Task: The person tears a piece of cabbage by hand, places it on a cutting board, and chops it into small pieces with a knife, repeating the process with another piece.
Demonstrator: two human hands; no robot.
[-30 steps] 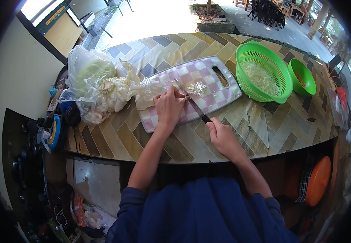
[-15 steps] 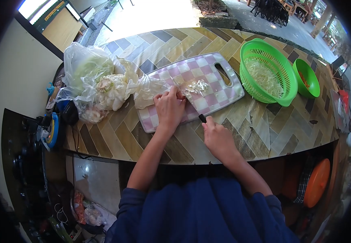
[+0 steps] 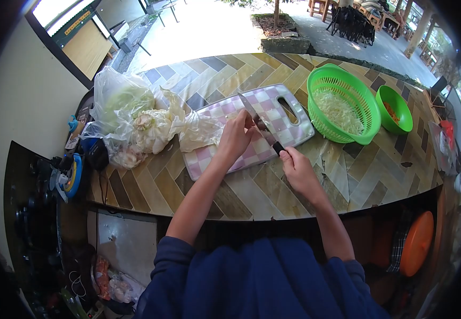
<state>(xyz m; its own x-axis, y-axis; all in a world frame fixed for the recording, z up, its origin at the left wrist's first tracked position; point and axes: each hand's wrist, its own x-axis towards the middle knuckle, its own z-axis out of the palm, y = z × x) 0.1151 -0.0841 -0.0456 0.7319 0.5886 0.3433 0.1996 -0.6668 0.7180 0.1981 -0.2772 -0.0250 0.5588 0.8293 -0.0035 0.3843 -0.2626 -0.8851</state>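
My right hand [image 3: 299, 171] grips a kitchen knife [image 3: 251, 109] by its black handle. The blade slants up and left across a pink-and-white checked cutting board [image 3: 201, 166]. Close against the blade is my left hand [image 3: 234, 137], its fingers bent together; whatever they hold is hidden. Few of the chopped white pieces show now, as the blade and fingers cover that spot. Left of the hand, a crumpled whitish wrapping [image 3: 194, 133] overlaps the board's edge.
A green colander [image 3: 371, 119] with shredded pale vegetable and a green bowl [image 3: 407, 114] with orange shreds stand at right. Clear plastic bags [image 3: 108, 101] with pale vegetables sit at left. The tiled counter [image 3: 294, 204] has a curved front edge.
The knife has moved right and turned, its blade now over the chopped pieces. My left hand has shifted right along with it. The camera view has tilted up slightly.
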